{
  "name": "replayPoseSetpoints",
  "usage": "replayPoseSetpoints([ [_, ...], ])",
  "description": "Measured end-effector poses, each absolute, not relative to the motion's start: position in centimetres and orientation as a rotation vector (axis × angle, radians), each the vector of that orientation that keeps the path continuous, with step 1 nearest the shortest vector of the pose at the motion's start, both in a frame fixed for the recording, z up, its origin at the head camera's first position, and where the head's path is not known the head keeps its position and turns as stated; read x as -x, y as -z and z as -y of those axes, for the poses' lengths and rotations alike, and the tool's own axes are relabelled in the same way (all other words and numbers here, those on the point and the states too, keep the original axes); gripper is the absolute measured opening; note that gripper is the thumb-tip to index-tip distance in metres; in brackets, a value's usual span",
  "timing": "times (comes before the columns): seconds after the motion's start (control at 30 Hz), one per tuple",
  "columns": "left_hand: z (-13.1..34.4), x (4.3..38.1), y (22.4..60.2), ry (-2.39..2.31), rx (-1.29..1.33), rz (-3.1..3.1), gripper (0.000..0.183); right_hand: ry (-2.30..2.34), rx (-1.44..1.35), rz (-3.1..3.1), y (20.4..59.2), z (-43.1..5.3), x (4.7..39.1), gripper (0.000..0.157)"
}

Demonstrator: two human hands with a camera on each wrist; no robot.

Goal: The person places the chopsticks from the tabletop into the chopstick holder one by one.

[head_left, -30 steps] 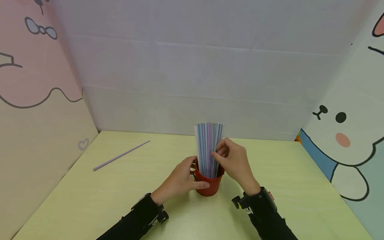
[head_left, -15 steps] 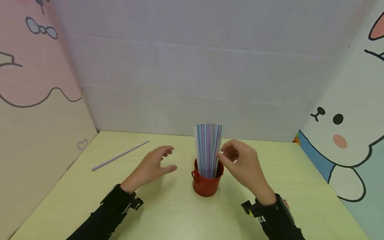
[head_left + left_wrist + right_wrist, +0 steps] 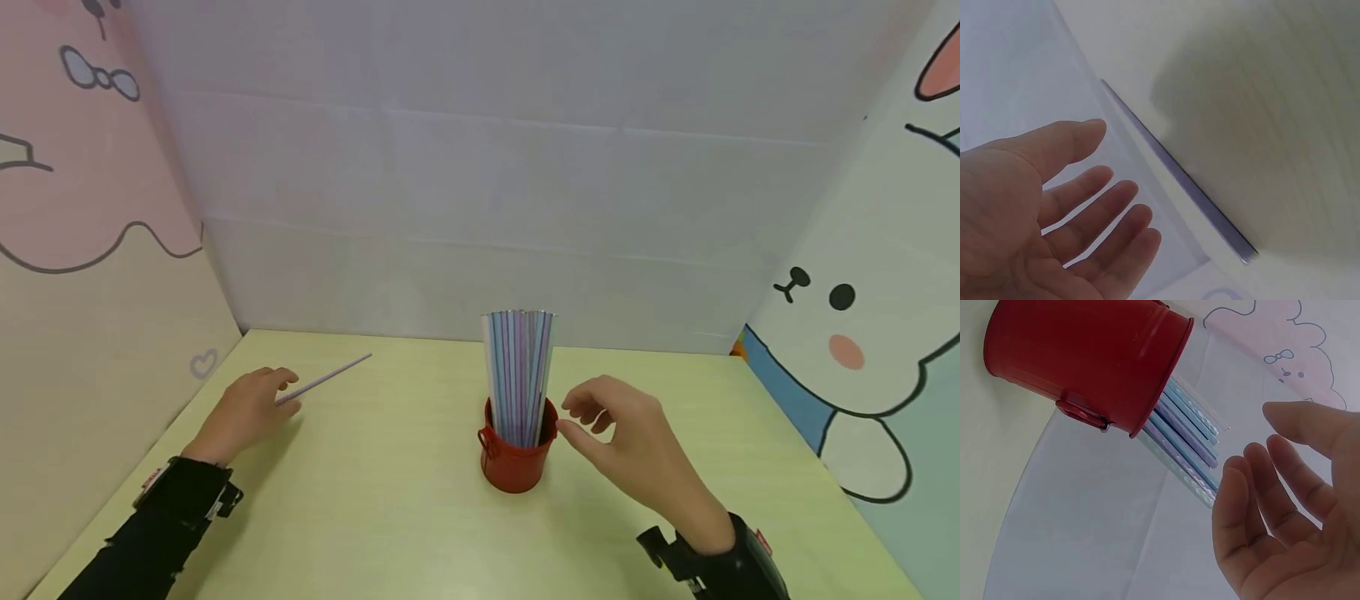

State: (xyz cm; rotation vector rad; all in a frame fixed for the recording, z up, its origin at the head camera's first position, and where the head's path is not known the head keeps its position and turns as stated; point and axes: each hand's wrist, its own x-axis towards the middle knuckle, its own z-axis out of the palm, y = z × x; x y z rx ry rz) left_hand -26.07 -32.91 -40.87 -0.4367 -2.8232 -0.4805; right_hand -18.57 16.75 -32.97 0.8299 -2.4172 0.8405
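A single purple straw (image 3: 330, 377) lies slanted on the left part of the table. Over its near end hovers my left hand (image 3: 242, 414); in the left wrist view its fingers are spread loosely and a gap separates them from the straw (image 3: 1175, 170). Pastel blue, purple and clear straws (image 3: 519, 375) stand bunched in a small red bucket (image 3: 513, 471) near the middle of the table. Just right of the bucket's rim is my right hand (image 3: 637, 442), fingers loosely bent. The right wrist view shows nothing between its thumb and fingers, with the bunched straws (image 3: 1179, 428) beyond.
The pale yellow table (image 3: 420, 533) is enclosed by a white back panel (image 3: 480, 183) and printed side panels, pink and beige at left (image 3: 90, 333), a white cartoon animal at right (image 3: 862, 250). The bucket's handle (image 3: 487, 446) hangs on its left side.
My left hand has let go of the bucket and travelled left to the lone straw. My right hand has drawn back from the bunched straws to the right.
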Motion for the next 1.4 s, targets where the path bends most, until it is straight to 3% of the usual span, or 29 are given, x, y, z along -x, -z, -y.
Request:
replayPoseSetpoints([
  [0.47, 36.2, 26.0, 43.0, 0.385, 0.422, 2.876, 0.011, -0.842, -0.818, 2.425, 33.9, -17.3, 18.5, 0.024],
  [0.63, 36.3, 26.1, 42.7, 0.428, 0.437, 2.880, 0.011, -0.850, -0.820, 2.425, 33.9, -17.3, 18.6, 0.023],
  [0.93, 33.8, 24.4, 38.9, 0.439, 0.529, 2.756, 0.015, -0.847, -0.837, 2.398, 33.8, -17.5, 18.8, 0.023],
  [1.2, 29.7, 21.3, 34.0, 0.347, 0.787, 2.492, 0.029, -0.828, -0.813, 2.409, 33.2, -17.3, 18.3, 0.025],
  [1.4, 25.8, 19.5, 32.1, 0.361, 0.994, 2.314, 0.028, -0.831, -0.845, 2.385, 32.4, -16.4, 17.7, 0.026],
])
